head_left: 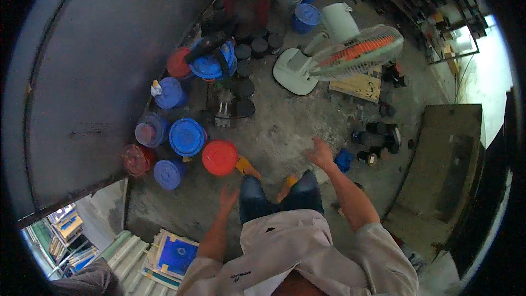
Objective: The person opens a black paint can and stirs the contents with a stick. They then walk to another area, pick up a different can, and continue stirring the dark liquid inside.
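My left hand (228, 200) hangs beside my left knee, slightly blurred, its fingers apart and nothing in it. Just beyond it stands a bucket with a red lid (220, 158), the thing nearest that hand, with a gap between them. My right hand (321, 153) reaches out over the bare concrete in front of my right knee, fingers spread and holding nothing. A crumpled blue piece (344, 160), perhaps cloth or plastic, lies to its right. Left of the red lid are a bucket with a bright blue lid (187, 137) and a blue tub (169, 174).
More buckets, including a dark red one (138, 160), line the grey metal panel (109, 66). A pedestal fan (356, 52) rests ahead, with dark jars (259, 48) to its left. Small containers (378, 129) stand right, near a long brown bench (441, 170). Printing frames (174, 255) lie at lower left.
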`<state>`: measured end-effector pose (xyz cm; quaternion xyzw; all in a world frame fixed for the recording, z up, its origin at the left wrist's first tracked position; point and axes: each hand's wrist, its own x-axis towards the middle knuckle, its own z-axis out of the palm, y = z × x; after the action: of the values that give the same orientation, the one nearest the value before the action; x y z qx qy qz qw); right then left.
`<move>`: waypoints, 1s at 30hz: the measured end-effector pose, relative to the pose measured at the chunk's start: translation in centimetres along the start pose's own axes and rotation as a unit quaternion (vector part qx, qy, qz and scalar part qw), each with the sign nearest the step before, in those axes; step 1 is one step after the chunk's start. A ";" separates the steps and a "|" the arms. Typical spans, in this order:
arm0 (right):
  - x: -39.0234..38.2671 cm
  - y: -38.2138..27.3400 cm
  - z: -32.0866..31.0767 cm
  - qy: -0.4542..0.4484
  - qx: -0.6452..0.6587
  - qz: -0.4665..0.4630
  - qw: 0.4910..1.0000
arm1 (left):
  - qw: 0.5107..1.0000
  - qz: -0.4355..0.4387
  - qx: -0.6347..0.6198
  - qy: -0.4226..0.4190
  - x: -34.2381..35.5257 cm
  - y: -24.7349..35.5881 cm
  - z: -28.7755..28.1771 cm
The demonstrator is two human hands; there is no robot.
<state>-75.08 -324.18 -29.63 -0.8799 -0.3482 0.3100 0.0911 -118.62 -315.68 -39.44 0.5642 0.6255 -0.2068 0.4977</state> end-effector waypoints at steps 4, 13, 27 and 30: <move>9.3 -5.8 1.9 -0.038 -0.002 -0.057 0.998 | 0.991 0.031 0.101 0.080 3.2 0.7 4.1; 34.6 -9.7 16.7 -0.063 -0.065 -0.093 0.991 | 0.980 -0.180 -0.041 0.071 6.1 2.2 8.0; 47.2 -17.5 30.1 -0.108 -0.178 0.031 0.978 | 0.954 -0.276 0.019 0.114 5.2 10.7 8.9; 47.9 -16.5 30.7 -0.085 -0.132 0.014 0.988 | 0.945 -0.309 0.039 0.102 5.2 11.0 8.6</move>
<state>-75.84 -281.62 -70.82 -0.8594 -0.3806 0.3362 -0.0599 -104.55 -317.12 -44.14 0.3802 0.8081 -0.3157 0.3204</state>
